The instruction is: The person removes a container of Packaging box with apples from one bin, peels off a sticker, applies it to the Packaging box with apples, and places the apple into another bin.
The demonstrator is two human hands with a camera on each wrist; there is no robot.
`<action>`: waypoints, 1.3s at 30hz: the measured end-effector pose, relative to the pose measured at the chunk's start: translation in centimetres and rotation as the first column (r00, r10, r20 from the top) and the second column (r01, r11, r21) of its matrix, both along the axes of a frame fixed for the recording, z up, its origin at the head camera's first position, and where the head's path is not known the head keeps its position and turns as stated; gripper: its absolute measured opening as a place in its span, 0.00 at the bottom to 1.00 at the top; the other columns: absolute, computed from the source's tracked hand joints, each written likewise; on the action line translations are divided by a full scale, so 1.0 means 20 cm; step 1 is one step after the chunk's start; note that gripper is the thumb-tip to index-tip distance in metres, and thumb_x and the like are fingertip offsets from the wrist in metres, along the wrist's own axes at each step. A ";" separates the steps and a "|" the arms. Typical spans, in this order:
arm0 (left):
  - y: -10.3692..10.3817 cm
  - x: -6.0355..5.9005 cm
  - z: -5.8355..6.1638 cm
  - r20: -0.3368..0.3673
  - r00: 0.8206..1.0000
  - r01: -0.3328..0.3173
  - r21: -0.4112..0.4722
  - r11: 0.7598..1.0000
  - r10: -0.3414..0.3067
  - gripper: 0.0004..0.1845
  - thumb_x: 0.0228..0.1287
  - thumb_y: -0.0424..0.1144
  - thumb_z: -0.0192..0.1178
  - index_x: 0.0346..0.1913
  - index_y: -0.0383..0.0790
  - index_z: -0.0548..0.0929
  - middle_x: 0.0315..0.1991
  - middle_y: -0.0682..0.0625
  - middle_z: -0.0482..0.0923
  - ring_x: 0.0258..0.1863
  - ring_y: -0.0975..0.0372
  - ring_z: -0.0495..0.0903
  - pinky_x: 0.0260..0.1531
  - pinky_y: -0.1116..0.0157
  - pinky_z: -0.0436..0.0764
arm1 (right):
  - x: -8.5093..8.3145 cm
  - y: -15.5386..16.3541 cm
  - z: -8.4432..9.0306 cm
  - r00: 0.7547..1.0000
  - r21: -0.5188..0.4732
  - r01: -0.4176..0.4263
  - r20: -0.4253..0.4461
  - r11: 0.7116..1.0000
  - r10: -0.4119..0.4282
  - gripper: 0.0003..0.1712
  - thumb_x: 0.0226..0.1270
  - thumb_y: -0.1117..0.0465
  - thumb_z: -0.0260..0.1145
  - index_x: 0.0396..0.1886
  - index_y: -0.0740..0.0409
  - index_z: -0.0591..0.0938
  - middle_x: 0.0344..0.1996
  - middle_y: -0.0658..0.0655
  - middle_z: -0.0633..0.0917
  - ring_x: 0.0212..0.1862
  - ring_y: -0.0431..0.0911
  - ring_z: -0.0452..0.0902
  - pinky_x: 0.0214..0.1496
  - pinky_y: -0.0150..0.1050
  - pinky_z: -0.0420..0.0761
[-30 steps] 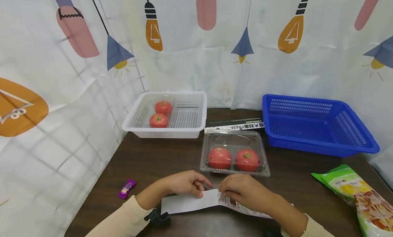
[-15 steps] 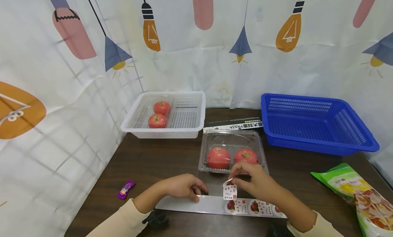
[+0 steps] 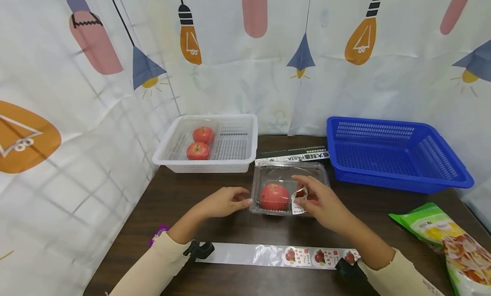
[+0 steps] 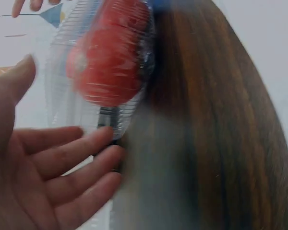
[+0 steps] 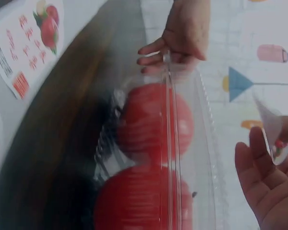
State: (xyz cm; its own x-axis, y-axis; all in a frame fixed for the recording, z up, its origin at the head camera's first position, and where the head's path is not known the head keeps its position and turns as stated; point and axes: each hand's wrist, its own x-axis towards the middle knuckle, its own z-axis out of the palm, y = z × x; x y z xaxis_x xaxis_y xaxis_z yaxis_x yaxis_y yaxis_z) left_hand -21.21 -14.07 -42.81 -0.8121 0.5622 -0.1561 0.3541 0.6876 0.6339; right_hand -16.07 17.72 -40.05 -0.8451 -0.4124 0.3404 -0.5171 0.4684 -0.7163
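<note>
My right hand (image 3: 326, 206) pinches a peeled sticker (image 3: 298, 204), printed with red fruit, between thumb and fingers. It hovers over the right part of a clear plastic box (image 3: 284, 172) that holds two red apples (image 3: 274, 196). The sticker and hand hide most of the right apple in the head view. At the box's left edge is my left hand (image 3: 224, 202), fingers extended; in the left wrist view its fingertips (image 4: 105, 134) lie at or just beside the plastic. The sticker strip (image 3: 238, 253), bare on the left with several stickers on the right, lies in front on the table.
A white basket (image 3: 207, 165) with two boxed apples stands back left, a blue basket (image 3: 383, 183) back right. Behind the box lies a pasta package (image 3: 310, 154). A green food bag (image 3: 449, 240) is at right; a purple packet (image 3: 157, 234) is partly behind the left forearm.
The right hand has peeled a sticker from the strip and carried it forward over the box. My left hand has let go of the strip and moved forward to the box's left edge.
</note>
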 end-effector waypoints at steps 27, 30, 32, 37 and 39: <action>0.16 -0.06 -0.04 0.216 0.951 -0.278 0.290 0.916 0.220 0.46 0.55 0.54 0.71 0.73 0.44 0.61 0.37 0.47 0.80 0.26 0.54 0.82 0.31 0.55 0.83 | -0.28 -0.02 -0.06 0.988 0.047 -0.144 -0.056 0.988 0.147 0.20 0.60 0.72 0.69 0.53 0.59 0.82 0.47 0.53 0.83 0.49 0.47 0.77 0.46 0.49 0.80; 0.16 -0.06 -0.04 0.227 0.951 -0.272 0.304 0.913 0.208 0.46 0.56 0.54 0.71 0.73 0.44 0.61 0.38 0.46 0.80 0.26 0.54 0.82 0.31 0.55 0.83 | -0.29 -0.03 -0.07 0.987 0.053 -0.150 -0.041 0.987 0.152 0.20 0.61 0.71 0.69 0.54 0.59 0.81 0.48 0.53 0.82 0.49 0.47 0.77 0.47 0.49 0.80; 0.16 -0.07 -0.05 0.222 0.954 -0.262 0.303 0.916 0.199 0.46 0.56 0.53 0.71 0.73 0.43 0.62 0.39 0.46 0.80 0.26 0.56 0.82 0.31 0.56 0.83 | -0.28 -0.03 -0.07 0.988 0.059 -0.150 -0.024 0.987 0.151 0.21 0.61 0.71 0.70 0.55 0.59 0.81 0.47 0.53 0.82 0.50 0.48 0.77 0.48 0.49 0.80; 0.16 -0.07 -0.05 0.213 0.961 -0.236 0.298 0.925 0.177 0.46 0.57 0.53 0.70 0.74 0.43 0.61 0.39 0.47 0.80 0.26 0.57 0.82 0.30 0.56 0.83 | -0.28 -0.03 -0.08 0.989 0.068 -0.145 0.008 0.987 0.145 0.23 0.59 0.72 0.70 0.55 0.59 0.81 0.47 0.52 0.82 0.50 0.49 0.76 0.48 0.50 0.80; 0.16 -0.07 -0.05 0.227 0.960 -0.232 0.307 0.923 0.166 0.46 0.57 0.52 0.70 0.74 0.42 0.60 0.39 0.46 0.80 0.24 0.56 0.82 0.31 0.55 0.83 | -0.28 -0.03 -0.08 0.990 0.075 -0.144 0.016 0.987 0.143 0.23 0.60 0.72 0.70 0.56 0.58 0.80 0.48 0.52 0.82 0.51 0.50 0.76 0.49 0.51 0.80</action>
